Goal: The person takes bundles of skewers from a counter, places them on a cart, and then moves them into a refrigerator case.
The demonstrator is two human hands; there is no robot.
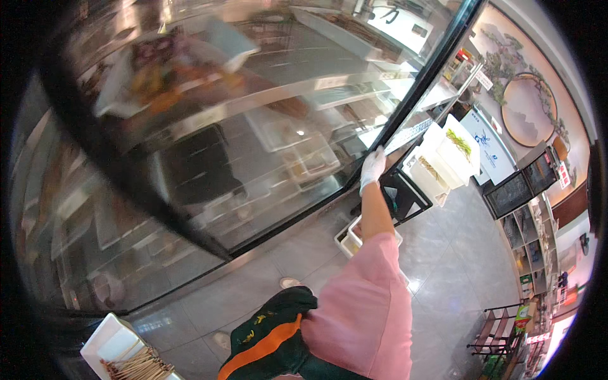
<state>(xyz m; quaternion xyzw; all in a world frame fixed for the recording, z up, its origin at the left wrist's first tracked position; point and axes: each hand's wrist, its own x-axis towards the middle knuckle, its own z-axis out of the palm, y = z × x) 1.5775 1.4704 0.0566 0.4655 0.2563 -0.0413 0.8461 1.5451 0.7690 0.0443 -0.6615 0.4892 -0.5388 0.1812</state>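
Note:
My right hand, in a thin white glove, is at the end of an outstretched arm in a pink sleeve. Its fingers are curled against the black frame of a glass door on a display cabinet. Behind the glass, shelves hold white trays of food, partly blurred by reflections. One upper tray holds orange, yellow and purplish pieces. My left hand is out of view. Below me shows a dark green apron with an orange band.
White bins, one with green vegetables, stand on a black-framed stand right of my hand. More white containers sit low beneath my forearm. A white bin of wooden skewers is at bottom left. A dark rack stands at lower right.

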